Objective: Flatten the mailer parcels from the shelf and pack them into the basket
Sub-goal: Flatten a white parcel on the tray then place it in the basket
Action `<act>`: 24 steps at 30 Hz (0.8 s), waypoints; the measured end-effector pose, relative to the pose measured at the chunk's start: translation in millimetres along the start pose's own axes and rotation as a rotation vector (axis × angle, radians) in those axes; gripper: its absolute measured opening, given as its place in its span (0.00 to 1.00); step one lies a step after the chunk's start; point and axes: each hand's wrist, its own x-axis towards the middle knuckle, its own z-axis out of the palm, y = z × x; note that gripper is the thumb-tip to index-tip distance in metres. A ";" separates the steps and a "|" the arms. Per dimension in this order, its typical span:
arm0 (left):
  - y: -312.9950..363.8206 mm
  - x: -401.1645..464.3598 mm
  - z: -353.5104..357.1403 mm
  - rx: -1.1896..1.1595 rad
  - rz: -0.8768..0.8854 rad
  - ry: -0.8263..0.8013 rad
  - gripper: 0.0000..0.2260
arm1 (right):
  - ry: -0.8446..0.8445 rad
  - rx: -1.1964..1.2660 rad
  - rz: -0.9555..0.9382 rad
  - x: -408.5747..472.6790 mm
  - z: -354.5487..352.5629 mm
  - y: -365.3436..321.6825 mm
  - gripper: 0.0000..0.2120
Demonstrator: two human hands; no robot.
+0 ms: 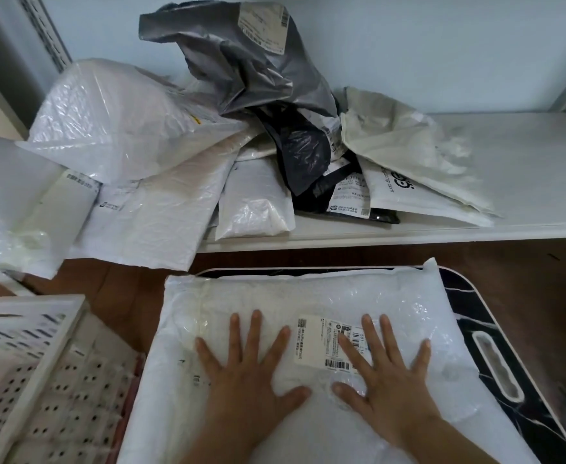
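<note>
— Two hands lie flat on one white bubble mailer, is that right?

— Yes. The left hand and the right hand both rest palm down on it, fingers straight and spread wide, thumbs pointing toward each other and not quite touching. Neither hand grips anything.

— Where does that mailer lie?

— On a dark marbled tray table with a white rim and a handle slot on its right side. The mailer covers most of the top and hangs over its left edge. A printed shipping label sits on the mailer; the right hand's fingers overlap the label's right part.

— And the basket?

— A white perforated plastic basket is at the lower left, just beside the mailer's left edge. I cannot tell what is in it.

— What is on the shelf?

— The white shelf behind the table holds a loose pile: a crumpled grey poly mailer with a label on top, a puffy white bubble mailer to the left, a black bag in the middle, a cream padded mailer to the right, and flatter white mailers underneath. Some of the white ones overhang the shelf's front edge on the left.
</note>
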 end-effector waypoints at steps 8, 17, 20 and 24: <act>-0.9 -1.0 6.4 0.007 -0.003 -0.029 0.38 | 0.003 0.022 0.025 -3.8 -0.3 -0.7 0.36; -1.7 0.1 10.9 0.003 -0.007 -0.031 0.38 | -0.072 0.006 0.025 -2.7 1.1 -1.3 0.34; -1.4 0.2 12.0 -0.004 -0.009 -0.040 0.38 | -0.103 0.005 0.033 -2.2 0.6 -1.4 0.33; -1.3 0.4 13.4 -0.007 -0.017 -0.048 0.38 | -0.129 0.017 0.065 0.0 -0.8 -2.5 0.32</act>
